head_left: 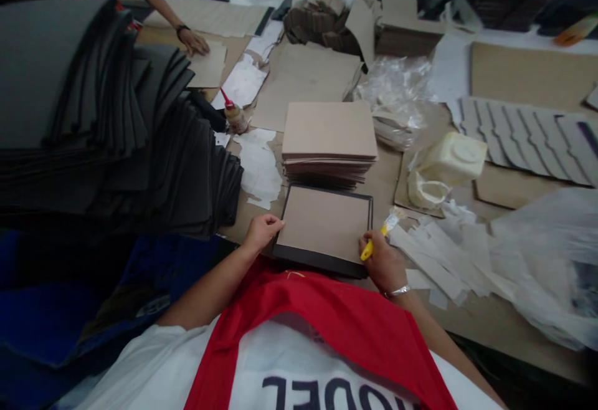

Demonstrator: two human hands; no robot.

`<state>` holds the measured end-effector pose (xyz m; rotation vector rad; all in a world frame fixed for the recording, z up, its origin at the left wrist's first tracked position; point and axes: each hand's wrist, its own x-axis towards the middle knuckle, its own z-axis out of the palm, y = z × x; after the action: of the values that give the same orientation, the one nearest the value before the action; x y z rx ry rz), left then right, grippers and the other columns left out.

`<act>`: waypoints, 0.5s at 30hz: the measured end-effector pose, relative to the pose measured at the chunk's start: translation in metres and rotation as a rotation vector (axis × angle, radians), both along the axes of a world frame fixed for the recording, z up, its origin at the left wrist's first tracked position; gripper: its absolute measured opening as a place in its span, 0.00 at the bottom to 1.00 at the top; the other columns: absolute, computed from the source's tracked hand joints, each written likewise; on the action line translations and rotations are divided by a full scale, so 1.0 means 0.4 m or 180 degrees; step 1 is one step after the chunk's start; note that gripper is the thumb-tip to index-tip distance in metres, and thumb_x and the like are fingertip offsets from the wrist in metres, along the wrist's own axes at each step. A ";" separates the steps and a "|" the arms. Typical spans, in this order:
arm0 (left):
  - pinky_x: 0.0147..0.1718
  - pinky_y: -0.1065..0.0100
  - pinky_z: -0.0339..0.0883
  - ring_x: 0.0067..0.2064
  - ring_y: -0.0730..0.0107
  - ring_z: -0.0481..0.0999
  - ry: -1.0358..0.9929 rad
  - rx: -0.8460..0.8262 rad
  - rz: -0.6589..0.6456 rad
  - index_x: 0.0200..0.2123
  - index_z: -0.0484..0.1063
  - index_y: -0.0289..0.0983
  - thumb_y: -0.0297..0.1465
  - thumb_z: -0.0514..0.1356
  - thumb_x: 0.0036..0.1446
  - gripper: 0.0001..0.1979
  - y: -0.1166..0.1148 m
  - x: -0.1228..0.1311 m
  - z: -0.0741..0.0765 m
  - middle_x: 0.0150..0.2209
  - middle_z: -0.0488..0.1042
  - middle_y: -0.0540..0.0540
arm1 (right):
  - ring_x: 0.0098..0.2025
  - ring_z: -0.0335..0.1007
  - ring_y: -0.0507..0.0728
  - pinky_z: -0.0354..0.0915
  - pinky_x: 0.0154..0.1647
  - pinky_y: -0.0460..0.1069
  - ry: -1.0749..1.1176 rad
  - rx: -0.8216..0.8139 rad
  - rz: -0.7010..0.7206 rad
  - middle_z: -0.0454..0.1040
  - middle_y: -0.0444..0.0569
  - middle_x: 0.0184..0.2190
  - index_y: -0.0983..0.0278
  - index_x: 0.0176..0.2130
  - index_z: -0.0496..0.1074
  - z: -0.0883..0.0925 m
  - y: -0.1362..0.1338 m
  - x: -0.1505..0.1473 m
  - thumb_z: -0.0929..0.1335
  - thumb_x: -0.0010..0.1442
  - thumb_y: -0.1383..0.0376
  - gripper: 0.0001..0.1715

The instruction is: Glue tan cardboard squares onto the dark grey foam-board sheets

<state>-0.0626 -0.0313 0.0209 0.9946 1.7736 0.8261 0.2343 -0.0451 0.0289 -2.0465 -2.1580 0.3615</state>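
A tan board (324,223) lies on a slightly larger black sheet (317,259), whose dark border shows around it, widest along the near side. My left hand (262,232) pinches the left edge of the board. On the other side, my right hand (384,262) holds a yellow-handled brush (374,241), bristles pointing up and away, with its fingers at the board's right edge. Just beyond the board stands a neat stack of tan boards (331,133). White paper scraps (259,164) lie left of that stack.
Tall piles of black sheets (107,148) fill the left. A red-tipped glue bottle (235,117) stands behind. At right are a pale plastic container (455,159), paper strips (434,254) and a plastic bag (546,254). Another person's hand (194,42) rests on a board at the far left.
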 end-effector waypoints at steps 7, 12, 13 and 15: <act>0.23 0.73 0.55 0.22 0.77 0.62 -0.0331 0.0025 -0.0044 0.20 0.69 0.34 0.40 0.62 0.40 0.13 -0.003 -0.008 -0.023 0.17 0.66 0.54 | 0.23 0.62 0.52 0.47 0.24 0.46 -0.0147 -0.0070 0.0022 0.72 0.49 0.27 0.64 0.41 0.68 0.010 -0.005 -0.004 0.61 0.60 0.60 0.13; 0.23 0.73 0.54 0.22 0.78 0.60 -0.0493 -0.0004 -0.0137 0.20 0.68 0.35 0.41 0.63 0.39 0.15 0.002 -0.011 -0.032 0.18 0.65 0.54 | 0.24 0.63 0.52 0.46 0.24 0.46 -0.0353 -0.0247 0.0140 0.73 0.50 0.27 0.64 0.43 0.67 0.012 -0.005 -0.018 0.61 0.61 0.61 0.13; 0.23 0.73 0.54 0.21 0.78 0.60 -0.0515 -0.0030 -0.0172 0.20 0.67 0.35 0.42 0.63 0.39 0.15 0.003 -0.013 -0.032 0.18 0.65 0.54 | 0.24 0.63 0.52 0.46 0.24 0.47 -0.0431 -0.0296 0.0151 0.72 0.50 0.27 0.64 0.43 0.67 0.015 -0.005 -0.021 0.60 0.62 0.61 0.13; 0.23 0.73 0.54 0.21 0.77 0.60 -0.0471 -0.0067 -0.0313 0.20 0.67 0.35 0.43 0.62 0.40 0.16 0.002 -0.022 -0.028 0.17 0.64 0.54 | 0.24 0.64 0.53 0.45 0.23 0.47 -0.0600 -0.0370 0.0116 0.73 0.50 0.27 0.63 0.43 0.66 0.027 -0.003 -0.022 0.60 0.62 0.59 0.14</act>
<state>-0.0714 -0.0304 0.0097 0.9737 1.5925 0.7968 0.2256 -0.0464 0.0398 -2.1865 -2.3363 0.3172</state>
